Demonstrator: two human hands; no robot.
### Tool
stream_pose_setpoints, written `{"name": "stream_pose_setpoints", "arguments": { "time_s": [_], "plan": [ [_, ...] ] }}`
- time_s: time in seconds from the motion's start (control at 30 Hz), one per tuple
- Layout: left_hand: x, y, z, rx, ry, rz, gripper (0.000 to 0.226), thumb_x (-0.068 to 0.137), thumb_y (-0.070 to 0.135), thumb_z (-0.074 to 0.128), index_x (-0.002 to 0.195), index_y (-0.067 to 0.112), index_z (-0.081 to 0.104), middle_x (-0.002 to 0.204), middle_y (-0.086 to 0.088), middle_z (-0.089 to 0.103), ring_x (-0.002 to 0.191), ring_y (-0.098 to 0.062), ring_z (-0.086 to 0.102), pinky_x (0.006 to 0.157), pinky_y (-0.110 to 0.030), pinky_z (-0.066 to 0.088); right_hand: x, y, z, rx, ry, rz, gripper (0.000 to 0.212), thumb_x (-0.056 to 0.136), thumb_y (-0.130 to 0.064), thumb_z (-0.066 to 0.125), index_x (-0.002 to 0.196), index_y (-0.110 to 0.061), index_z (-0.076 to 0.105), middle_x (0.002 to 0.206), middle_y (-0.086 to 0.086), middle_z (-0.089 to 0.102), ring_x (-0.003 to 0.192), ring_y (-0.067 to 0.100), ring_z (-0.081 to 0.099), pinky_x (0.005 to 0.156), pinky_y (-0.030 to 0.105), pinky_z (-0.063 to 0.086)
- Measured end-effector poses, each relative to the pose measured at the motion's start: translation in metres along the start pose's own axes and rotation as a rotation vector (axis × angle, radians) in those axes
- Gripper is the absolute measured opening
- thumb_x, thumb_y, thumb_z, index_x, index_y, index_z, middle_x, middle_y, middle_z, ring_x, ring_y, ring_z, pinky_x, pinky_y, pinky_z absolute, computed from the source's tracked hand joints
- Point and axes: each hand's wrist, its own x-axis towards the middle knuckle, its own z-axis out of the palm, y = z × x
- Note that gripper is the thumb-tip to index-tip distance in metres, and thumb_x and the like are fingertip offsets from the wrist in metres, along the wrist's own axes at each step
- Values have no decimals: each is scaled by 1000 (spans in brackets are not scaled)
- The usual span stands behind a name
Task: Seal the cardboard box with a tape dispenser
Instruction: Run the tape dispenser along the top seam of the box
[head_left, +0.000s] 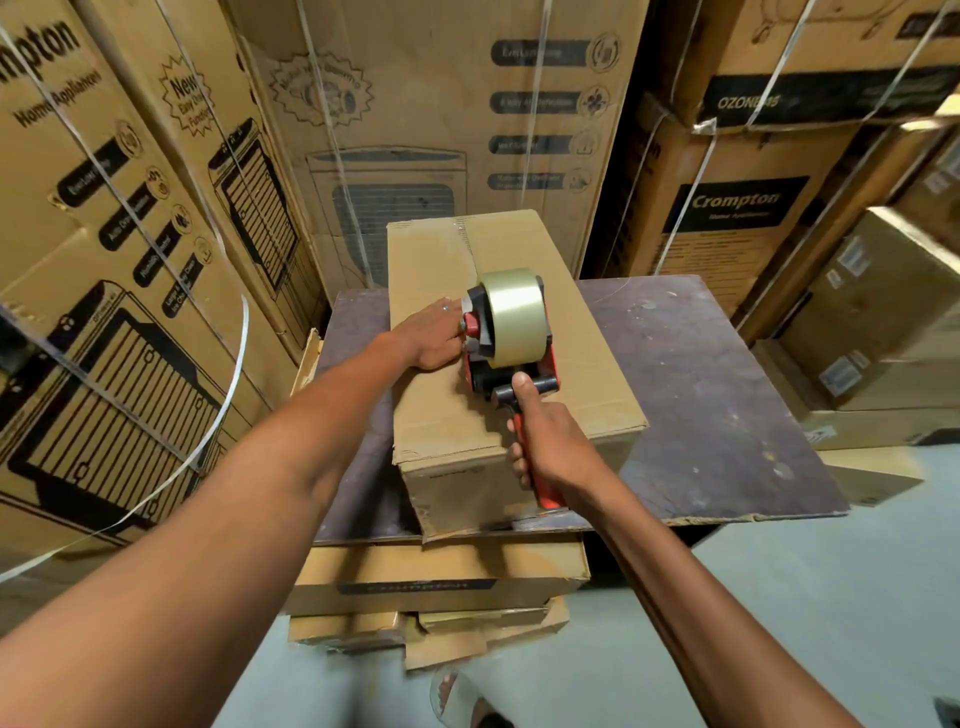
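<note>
Box (498, 374): a long plain carton, flaps closed, lying lengthwise on the board, its near end overhanging the board's front edge.
Board (701, 395): a dark, scuffed panel resting on a pile of flat cartons (436, 577).
Dispenser (506, 338): red and black, standing on the box top about midway along its length, with 1 pale roll of tape mounted on it.
Tape strip (467, 244): a glossy band on the top's centre seam, from the far edge toward the dispenser.
Right hand (550, 441): fist clamped round the red handle, thumb up on the black crossbar.
Left hand (434, 338): fingers spread flat, palm down on the box top, touching the dispenser's left side.
Around: tall printed cartons (441, 130) with white straps behind and beside the board.
</note>
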Motion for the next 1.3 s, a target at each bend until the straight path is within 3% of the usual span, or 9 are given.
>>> {"name": "stream_pose_setpoints", "arguments": {
  "time_s": [0.07, 0.2, 0.33, 0.47, 0.6, 0.73, 0.93, 1.17, 1.3],
  "plan": [
    [1, -2, 1, 5, -4, 17, 8, 95, 19, 48, 92, 17, 56, 118, -17, 63, 112, -34, 51, 103, -39, 33, -11, 3, -3, -10, -6, 15, 65, 98, -76, 30, 67, -22, 49, 58, 0, 52, 50, 15, 50, 51, 28, 45],
    [6, -14, 6, 70, -32, 10, 33, 100, 23, 48, 128, 15, 62, 147, -12, 53, 139, -24, 37, 117, -37, 25, -33, 8, -7, -16, -25, 43, 63, 98, -75, 32, 74, -20, 51, 59, 0, 52, 50, 14, 50, 51, 28, 44],
    [2, -6, 2, 98, -82, 35, 56, 105, 34, 31, 158, 15, 27, 166, -5, 22, 154, -26, 16, 125, -42, 12, -53, 14, -15, 9, -48, 64, 64, 96, -78, 33, 82, -18, 52, 61, -1, 51, 52, 14, 49, 52, 28, 43],
    [4, -14, 5, 129, -109, 61, 71, 92, 44, 9, 160, 26, 20, 168, 5, 12, 156, -23, 9, 125, -45, 8, -68, 20, -20, 24, -74, 70, 64, 94, -78, 33, 85, -17, 51, 62, 0, 49, 51, 12, 47, 49, 27, 41],
    [4, -9, 19, 164, -76, 31, 56, 107, 41, 23, 160, 29, 14, 169, 4, 7, 156, -25, 6, 125, -49, 7, -71, 21, -19, 24, -74, 64, 64, 93, -79, 33, 84, -19, 52, 62, -1, 50, 52, 12, 48, 50, 28, 43],
    [-24, 13, 42, 146, -35, 143, 38, 100, 29, 35, 130, 22, 58, 150, -9, 48, 143, -27, 34, 124, -48, 13, -70, 24, -16, 57, -68, 71, 64, 93, -80, 36, 84, -18, 52, 61, -1, 50, 50, 12, 48, 50, 28, 42],
    [-53, 11, 67, 292, -36, 216, 48, 104, 40, 21, 112, 23, 65, 129, 0, 61, 127, -12, 40, 121, -43, 18, -69, 23, -16, 41, -51, 51, 66, 93, -80, 36, 85, -17, 54, 59, -1, 52, 51, 16, 50, 53, 30, 44],
    [-80, 38, 46, 273, -117, 213, 108, 78, 95, 16, 155, 23, 36, 164, -8, 29, 153, -27, 18, 125, -53, 2, -75, 28, -20, 24, -48, 17, 66, 94, -80, 36, 83, -18, 56, 61, 0, 53, 51, 15, 51, 53, 29, 44],
    [-89, 51, 42, 249, -105, 180, 110, 71, 95, 34, 159, 29, 23, 167, -4, 21, 155, -26, 12, 124, -56, 0, -74, 32, -22, -5, -45, -12, 66, 95, -78, 35, 82, -18, 57, 58, -1, 53, 49, 14, 51, 52, 28, 44]
  ]
}}
